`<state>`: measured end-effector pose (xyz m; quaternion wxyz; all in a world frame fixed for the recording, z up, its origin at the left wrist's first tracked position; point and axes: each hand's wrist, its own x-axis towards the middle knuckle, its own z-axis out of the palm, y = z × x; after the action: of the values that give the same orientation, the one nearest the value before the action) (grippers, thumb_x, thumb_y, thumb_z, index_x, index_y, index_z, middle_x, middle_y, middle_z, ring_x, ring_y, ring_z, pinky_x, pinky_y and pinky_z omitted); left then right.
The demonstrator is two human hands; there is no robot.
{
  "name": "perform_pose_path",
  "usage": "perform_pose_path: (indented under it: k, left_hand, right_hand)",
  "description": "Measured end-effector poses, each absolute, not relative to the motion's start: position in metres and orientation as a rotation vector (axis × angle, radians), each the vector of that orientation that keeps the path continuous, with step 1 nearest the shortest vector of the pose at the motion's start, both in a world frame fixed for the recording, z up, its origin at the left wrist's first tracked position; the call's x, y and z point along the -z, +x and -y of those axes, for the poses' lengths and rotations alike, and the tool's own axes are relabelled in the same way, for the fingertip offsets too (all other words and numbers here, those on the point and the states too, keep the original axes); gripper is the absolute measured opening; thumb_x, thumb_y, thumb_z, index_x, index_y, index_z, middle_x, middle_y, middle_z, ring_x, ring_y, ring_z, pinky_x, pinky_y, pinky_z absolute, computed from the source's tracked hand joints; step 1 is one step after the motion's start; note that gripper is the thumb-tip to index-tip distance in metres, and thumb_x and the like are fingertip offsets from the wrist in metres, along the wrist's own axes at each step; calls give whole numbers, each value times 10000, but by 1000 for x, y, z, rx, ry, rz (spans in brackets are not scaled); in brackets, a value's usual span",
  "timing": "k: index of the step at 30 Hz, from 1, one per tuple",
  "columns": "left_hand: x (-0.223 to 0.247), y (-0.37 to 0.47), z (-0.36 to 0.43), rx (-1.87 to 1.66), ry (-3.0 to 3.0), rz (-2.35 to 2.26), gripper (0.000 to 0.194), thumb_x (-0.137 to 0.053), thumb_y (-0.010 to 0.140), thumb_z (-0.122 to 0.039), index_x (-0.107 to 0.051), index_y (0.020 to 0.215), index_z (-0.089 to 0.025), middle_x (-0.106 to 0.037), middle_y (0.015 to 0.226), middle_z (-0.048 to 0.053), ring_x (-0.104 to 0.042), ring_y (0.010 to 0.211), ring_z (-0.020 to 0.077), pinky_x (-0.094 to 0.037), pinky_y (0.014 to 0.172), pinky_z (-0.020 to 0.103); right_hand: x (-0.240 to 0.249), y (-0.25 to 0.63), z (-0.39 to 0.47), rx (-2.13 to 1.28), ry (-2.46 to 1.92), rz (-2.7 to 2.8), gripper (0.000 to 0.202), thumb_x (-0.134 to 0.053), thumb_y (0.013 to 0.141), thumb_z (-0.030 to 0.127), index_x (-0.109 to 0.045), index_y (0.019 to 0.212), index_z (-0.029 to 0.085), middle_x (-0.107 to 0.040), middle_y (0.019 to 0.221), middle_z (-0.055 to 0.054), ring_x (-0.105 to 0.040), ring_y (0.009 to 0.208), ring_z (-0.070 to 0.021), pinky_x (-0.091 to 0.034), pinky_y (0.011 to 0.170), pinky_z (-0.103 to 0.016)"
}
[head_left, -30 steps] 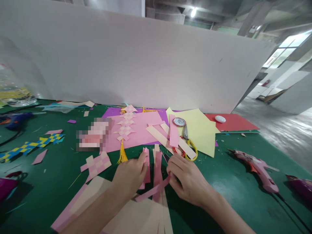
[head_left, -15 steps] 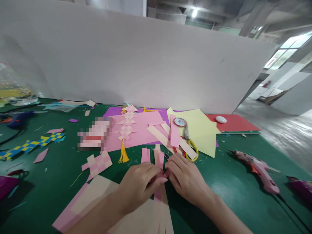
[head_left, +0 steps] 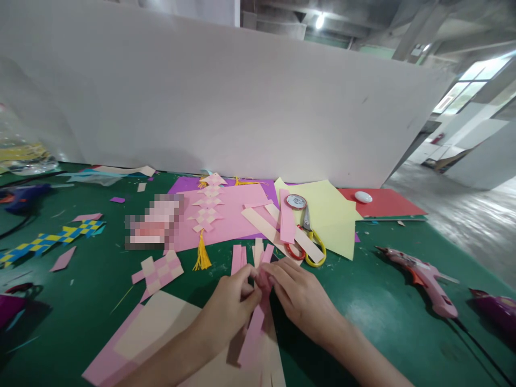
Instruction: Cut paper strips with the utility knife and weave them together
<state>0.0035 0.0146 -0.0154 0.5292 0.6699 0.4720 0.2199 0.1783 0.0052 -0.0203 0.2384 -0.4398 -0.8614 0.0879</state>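
My left hand (head_left: 231, 303) and my right hand (head_left: 300, 295) meet over the lower middle of the table. Between their bent fingertips they pinch a pink paper strip (head_left: 253, 333), which slants down toward me. Under it lies a large cream paper sheet (head_left: 161, 328) over a pink one, with thin slits at its near edge. Short pink strips (head_left: 237, 258) and a cream strip (head_left: 258, 247) lie just beyond my fingers. A woven pink-and-cream paper piece (head_left: 161, 273) rests left of my left hand. The exact fold at my fingertips is hidden.
Scissors with yellow and red handles (head_left: 316, 247) and a tape roll (head_left: 296, 201) lie ahead of my right hand. A pink glue gun (head_left: 427, 282) is at right. A woven chain with yellow tassel (head_left: 207, 215) lies on pink paper. A white board (head_left: 226, 102) stands behind.
The pink strip now shows at length below my fingers, slanting toward me. My left hand has turned and shifted slightly; both hands still meet at the strip.
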Motion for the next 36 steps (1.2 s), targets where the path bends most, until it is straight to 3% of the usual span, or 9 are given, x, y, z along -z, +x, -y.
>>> perform_pose_path:
  k: [5,9,15,18,23,28,32,36]
  left_hand:
    - [14,5,-11,-476,1790,-1139,44,-422,800,-168,-451,784,-196,-366,430,-105,-357,389,82,-256,442,196]
    - [10,1,-12,-433,1906,-1149,60,-428,817,-199,-480,786,-199,-435,466,-79,-400,425,96,-276,462,206]
    - [3,-3,-15,-408,2203,-1187,309,-366,895,-299,-454,623,-181,-493,530,-28,-396,473,100,-238,479,235]
    - [0,-6,-14,-327,2253,-1122,302,-375,882,-260,-472,610,-174,-488,525,-27,-384,469,94,-233,480,240]
    - [-14,-16,-16,-122,2081,-933,43,-574,742,-234,-592,757,-198,-533,603,-46,-473,538,96,-297,487,197]
    - [-18,-22,-18,25,2116,-962,396,-759,515,-265,-584,870,-250,-574,804,-50,-503,653,133,-271,479,211]
    - [-8,-24,-13,76,2207,-977,406,-723,558,-320,-553,919,-246,-580,933,-21,-544,770,184,-301,557,249]
    - [-1,-27,-4,119,2236,-1034,329,-658,630,-305,-542,933,-250,-592,917,-11,-553,749,203,-265,549,271]
  right_hand:
    - [20,174,-3,-329,-1163,2391,252,-396,893,83,-586,1042,154,-639,1000,-82,-545,989,-202,-470,861,-363]
    - [24,174,-2,-371,-1153,2406,290,-425,891,116,-571,1137,162,-612,1151,-89,-486,1152,-220,-402,984,-403]
    - [22,180,-2,-435,-1180,2474,380,-472,867,129,-513,1243,167,-541,1289,-68,-430,1231,-192,-287,1082,-380]
    - [18,179,0,-448,-1176,2487,398,-488,842,119,-512,1237,159,-549,1274,-77,-425,1234,-174,-269,1090,-358]
    - [15,176,2,-485,-1202,2478,469,-599,760,180,-506,1219,153,-535,1264,-92,-419,1229,-198,-253,1093,-366]
    - [13,179,0,-555,-1209,2465,573,-665,733,256,-462,1263,179,-510,1297,-76,-416,1233,-195,-274,1081,-352]
    - [11,183,-1,-585,-1209,2472,619,-651,746,242,-415,1316,198,-473,1341,-68,-396,1253,-191,-265,1086,-362]
    - [10,185,-2,-618,-1212,2481,642,-619,744,169,-389,1343,201,-442,1376,-46,-356,1281,-166,-243,1096,-336]
